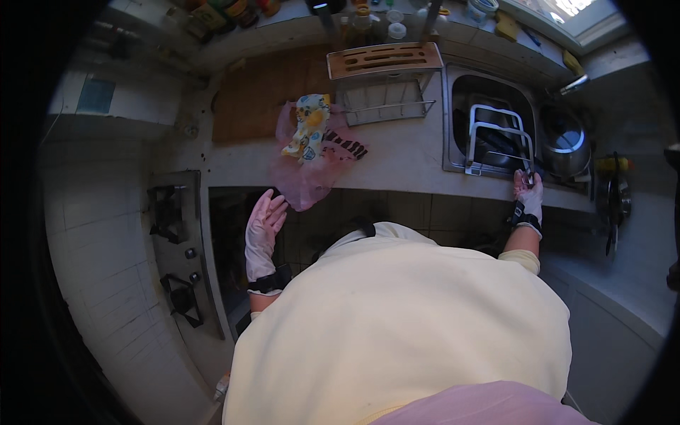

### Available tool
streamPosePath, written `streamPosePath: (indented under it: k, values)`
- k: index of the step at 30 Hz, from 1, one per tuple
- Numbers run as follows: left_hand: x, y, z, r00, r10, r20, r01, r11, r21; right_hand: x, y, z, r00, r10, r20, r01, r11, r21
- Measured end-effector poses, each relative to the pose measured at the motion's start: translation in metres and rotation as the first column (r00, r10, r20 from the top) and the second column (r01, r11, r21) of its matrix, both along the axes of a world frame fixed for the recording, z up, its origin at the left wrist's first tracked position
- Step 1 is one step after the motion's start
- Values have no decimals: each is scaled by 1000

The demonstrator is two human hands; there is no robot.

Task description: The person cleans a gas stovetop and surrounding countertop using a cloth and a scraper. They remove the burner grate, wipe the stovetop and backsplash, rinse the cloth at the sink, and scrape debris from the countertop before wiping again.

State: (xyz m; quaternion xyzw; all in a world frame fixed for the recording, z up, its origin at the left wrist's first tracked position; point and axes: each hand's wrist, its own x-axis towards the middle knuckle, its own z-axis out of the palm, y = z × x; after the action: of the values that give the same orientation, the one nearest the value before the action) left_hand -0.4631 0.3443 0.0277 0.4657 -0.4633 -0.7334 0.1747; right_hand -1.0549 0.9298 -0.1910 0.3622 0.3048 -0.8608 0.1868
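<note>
My left hand point(265, 226), in a whitish glove, is held open with its fingers spread, beside the lower edge of a pink plastic bag point(300, 186). A patterned cloth point(312, 125) in white and yellow lies on the bag, with a black-striped piece point(348, 146) next to it. At the front edge of the sink point(451, 159), my right hand point(527, 194), gloved too, has its thumb and fingers around the lower right end of a white metal rack point(502, 127). The rack stands tilted in the basin; what lies under it is dark and hard to make out.
A knife-block rack point(385, 59) with a slotted wooden top stands left of the sink. Behind the bag lies a wooden board point(265, 90). Right of the basin is a metal pot point(566, 141). A gas hob point(180, 255) is at left. Bottles line the back ledge.
</note>
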Motion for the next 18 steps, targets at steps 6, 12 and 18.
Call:
streamPosePath:
  k: [6, 12, 18]
  values:
    - [45, -19, -8, 992, 127, -18, -126, 992, 23, 47, -16, 36, 967, -231, -112, 237, 635, 736]
    - [120, -44, -12, 945, 314, 91, -320, 946, 52, 154, -225, 156, 428, 581, -692, 836, 37, 548]
    - [227, -71, -13, 912, 402, 80, -404, 915, 9, 301, -488, 238, -175, 872, -457, 647, 452, 614]
